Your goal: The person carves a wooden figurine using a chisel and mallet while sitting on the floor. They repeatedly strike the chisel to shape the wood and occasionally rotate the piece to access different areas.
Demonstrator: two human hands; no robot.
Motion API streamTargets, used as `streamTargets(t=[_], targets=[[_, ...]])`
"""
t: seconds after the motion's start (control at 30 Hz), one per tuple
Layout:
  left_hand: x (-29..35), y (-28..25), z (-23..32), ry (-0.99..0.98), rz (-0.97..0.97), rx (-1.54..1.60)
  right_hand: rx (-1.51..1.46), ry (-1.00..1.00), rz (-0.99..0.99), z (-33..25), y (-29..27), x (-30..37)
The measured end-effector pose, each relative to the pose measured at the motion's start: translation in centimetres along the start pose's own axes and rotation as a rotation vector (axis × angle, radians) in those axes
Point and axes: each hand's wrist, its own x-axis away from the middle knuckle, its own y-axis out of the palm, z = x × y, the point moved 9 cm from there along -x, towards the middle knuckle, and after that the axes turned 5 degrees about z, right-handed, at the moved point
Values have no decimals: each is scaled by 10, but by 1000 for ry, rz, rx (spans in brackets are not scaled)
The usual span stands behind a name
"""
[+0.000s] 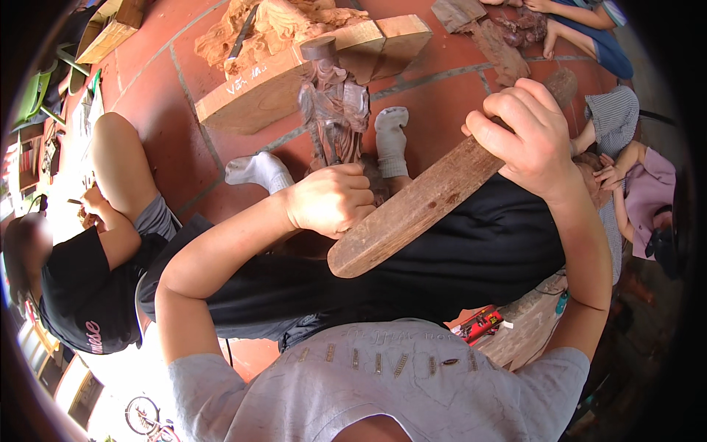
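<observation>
Fingers of the right hand (526,144) wrap the wooden club (423,205), likely stiff, weighty and best held there, while the left hand (331,199), balled tight, hides any hold.

I see a carved statue (335,110) between two socks (392,136) | wood block (254,92) behind it | wooden club (423,202) over the sitter's lap (471,250) | person (92,272) left, more people (652,177) right

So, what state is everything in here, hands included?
Left hand, closed; anything inside it is hidden
Right hand, closed around the wooden bat
Wooden bat, held slantwise
Dark carved figure, upright
Orange carving, rough-surfaced
Dark long tool, lying on the orange carving
White socks, worn
</observation>
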Motion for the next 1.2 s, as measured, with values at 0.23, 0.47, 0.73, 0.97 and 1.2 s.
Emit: streamTargets(t=[0.23,0.47,0.73,0.97,1.2], targets=[[-9,10,-8,-1,3,29,-10,-22,-7,-3,1,-3],[-16,5,-13,-26,-2,49,-21,-1,5,2,-3,0],[-22,-5,-20,-41,52,165,-125,-22,71,1,-12,0],[-17,-2,-20,-15,6,162,-9,-8,34,5,-9,7],[-15,-2,-17,5,-37,127,20,-29,56,1,-11,2]])
